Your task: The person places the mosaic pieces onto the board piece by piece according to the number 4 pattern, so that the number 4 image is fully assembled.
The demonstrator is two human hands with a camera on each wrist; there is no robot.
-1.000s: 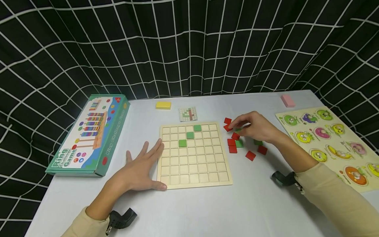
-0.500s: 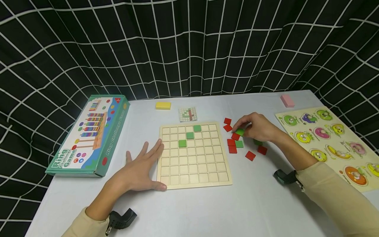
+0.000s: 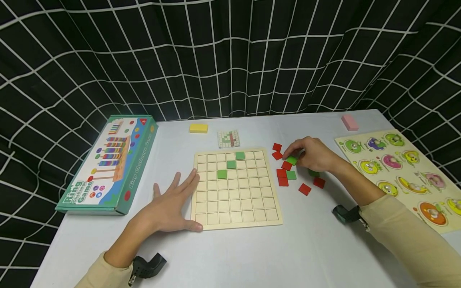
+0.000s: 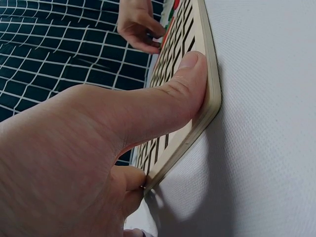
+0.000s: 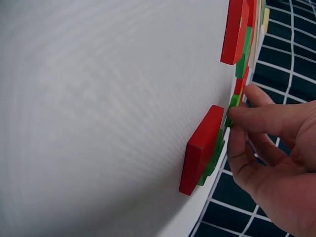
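Note:
My left hand [image 3: 169, 208] lies spread at the left edge of a wooden grid board [image 3: 235, 205]. Its thumb presses on the near corner, as the left wrist view shows, and the other fingertips touch the side. Three green square tiles [image 3: 231, 164] form a diagonal in the board's cells. To the right of the board, my right hand [image 3: 312, 155] pinches a green tile [image 3: 291, 160] between thumb and fingers, low among the loose pieces. Around it lie several red tiles [image 3: 283, 181] and another green tile [image 3: 291, 175]. A further green tile [image 3: 314, 173] is partly hidden under the hand.
Behind the board lies a small pattern card [image 3: 228, 139], with a yellow block [image 3: 198, 128] to its left. A game box [image 3: 104, 168] stands far left. On the right are a fruit picture board [image 3: 390, 161] and a pink block [image 3: 350, 122]. A black grid curtain [image 3: 230, 60] hangs behind.
The right hand has shifted slightly right from the red tiles to the green tile, which now shows between its fingers. The left hand and the board have stayed put.

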